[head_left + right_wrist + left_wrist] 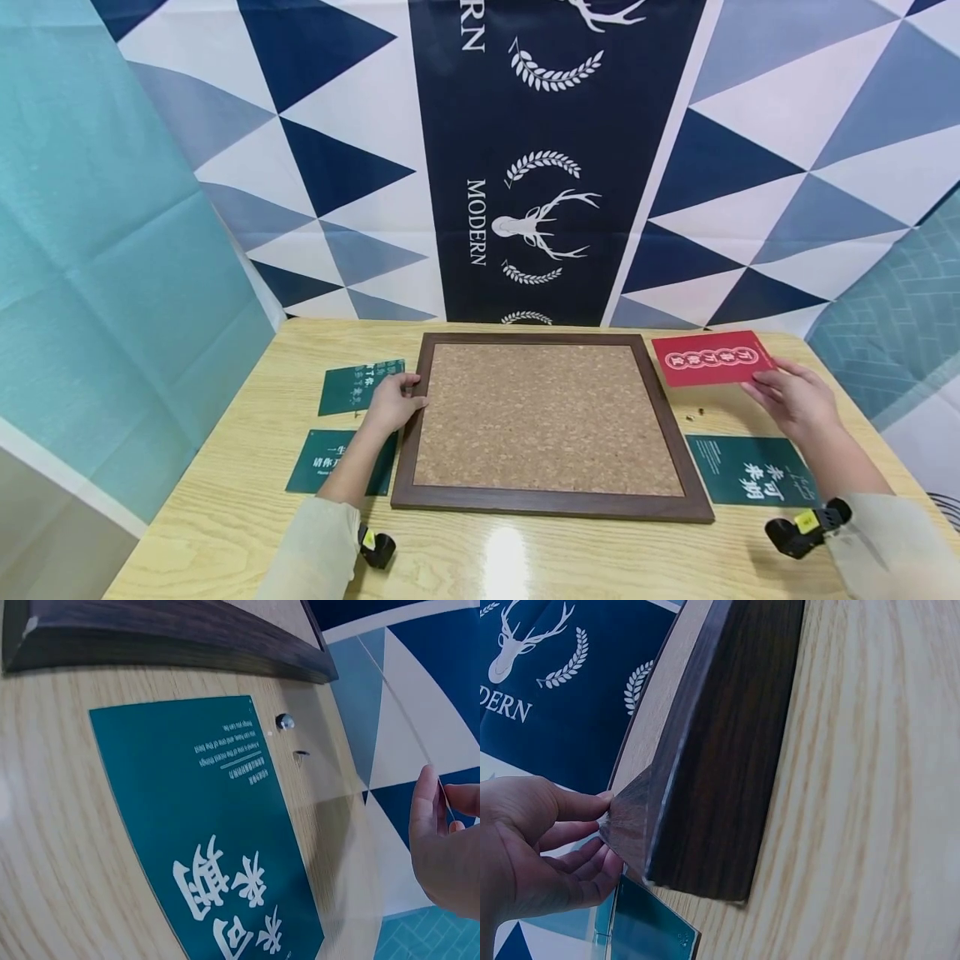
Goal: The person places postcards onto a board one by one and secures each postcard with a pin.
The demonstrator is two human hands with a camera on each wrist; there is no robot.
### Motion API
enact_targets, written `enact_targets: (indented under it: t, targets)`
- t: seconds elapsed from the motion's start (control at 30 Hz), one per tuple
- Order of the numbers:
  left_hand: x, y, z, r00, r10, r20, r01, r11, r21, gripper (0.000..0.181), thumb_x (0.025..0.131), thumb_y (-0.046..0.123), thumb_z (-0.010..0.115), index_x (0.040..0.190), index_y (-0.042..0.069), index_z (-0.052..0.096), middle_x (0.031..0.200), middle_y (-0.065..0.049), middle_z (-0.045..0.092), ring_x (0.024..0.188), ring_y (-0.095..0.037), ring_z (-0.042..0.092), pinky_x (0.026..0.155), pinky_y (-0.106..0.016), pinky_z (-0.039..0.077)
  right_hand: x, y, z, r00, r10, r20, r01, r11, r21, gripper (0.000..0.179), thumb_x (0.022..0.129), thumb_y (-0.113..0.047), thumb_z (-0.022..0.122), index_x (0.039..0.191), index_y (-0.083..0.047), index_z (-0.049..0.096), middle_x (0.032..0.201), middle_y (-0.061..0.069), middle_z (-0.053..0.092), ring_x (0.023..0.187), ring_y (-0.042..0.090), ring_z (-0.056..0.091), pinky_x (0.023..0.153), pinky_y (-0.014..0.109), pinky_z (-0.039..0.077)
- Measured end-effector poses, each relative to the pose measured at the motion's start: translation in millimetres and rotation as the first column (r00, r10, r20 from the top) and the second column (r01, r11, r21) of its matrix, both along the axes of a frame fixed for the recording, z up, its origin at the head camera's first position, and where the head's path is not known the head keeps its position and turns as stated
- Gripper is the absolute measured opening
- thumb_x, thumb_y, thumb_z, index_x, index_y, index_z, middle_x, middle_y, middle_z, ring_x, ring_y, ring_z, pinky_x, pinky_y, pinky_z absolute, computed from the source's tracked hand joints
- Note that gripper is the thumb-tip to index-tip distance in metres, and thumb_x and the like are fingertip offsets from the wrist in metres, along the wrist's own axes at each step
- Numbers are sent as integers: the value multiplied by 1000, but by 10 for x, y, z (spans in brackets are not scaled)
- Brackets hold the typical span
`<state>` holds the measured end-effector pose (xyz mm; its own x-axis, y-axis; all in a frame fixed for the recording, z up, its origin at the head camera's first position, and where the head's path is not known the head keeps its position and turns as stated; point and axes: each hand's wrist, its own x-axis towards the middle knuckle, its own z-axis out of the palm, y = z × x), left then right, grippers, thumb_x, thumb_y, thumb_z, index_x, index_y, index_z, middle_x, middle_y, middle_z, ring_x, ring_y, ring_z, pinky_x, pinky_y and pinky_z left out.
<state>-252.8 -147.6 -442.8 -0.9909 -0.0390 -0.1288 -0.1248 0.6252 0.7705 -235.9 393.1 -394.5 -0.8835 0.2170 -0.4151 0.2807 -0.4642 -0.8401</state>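
A cork board (540, 417) in a dark wooden frame (720, 750) lies flat in the middle of the light wooden table (525, 558). My left hand (393, 400) rests against the frame's left edge, and its fingertips (604, 799) touch the frame's side. At the table's far right, my right hand (791, 396) pinches the near corner of a red card (708, 358) with white print. In the right wrist view only part of that hand (442, 847) shows, with a thin card edge between its fingers.
Two green cards (352, 387) (330, 462) lie left of the board, and a third green card (750, 471) (202, 832) lies to its right. Small pins (697, 411) (284, 721) sit between the red and green cards. A patterned cloth backdrop (525, 167) hangs behind the table.
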Motion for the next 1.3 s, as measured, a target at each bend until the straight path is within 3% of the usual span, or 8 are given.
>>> enact_targets:
  t: [0.13,0.4,0.8,1.3]
  targets:
    - [-16,-4,11,1000,0,0,0,1000,-3,43,87,10,64,128,1,55,128,-17,55,107,-29,55,87,-43,49,-8,-73,23,1000,14,-28,-14,1000,-10,49,81,-8,70,117,-29,44,74,-6,63,69,13,69,67,30,57]
    - [-22,-9,19,1000,-11,8,11,1000,6,44,88,10,64,130,1,53,132,-18,53,117,-34,52,92,-46,48,-10,-211,57,998,10,-54,-10,1000,-8,46,80,-8,71,111,-29,44,74,-7,64,69,12,69,65,29,57]
    - [-15,-3,11,1000,-15,14,15,1000,15,44,88,10,64,130,2,54,133,-18,53,117,-34,52,91,-46,49,12,-380,90,994,39,-105,-50,993,-105,40,86,-2,64,115,-23,46,79,-3,67,72,16,70,66,30,57]
    - [21,-12,-4,1000,-23,-2,23,1000,15,43,88,8,63,130,1,53,132,-19,53,117,-34,52,90,-46,49,9,-627,114,989,72,-128,-82,993,-79,44,86,-3,63,119,-22,40,82,-5,65,74,13,70,68,28,57]
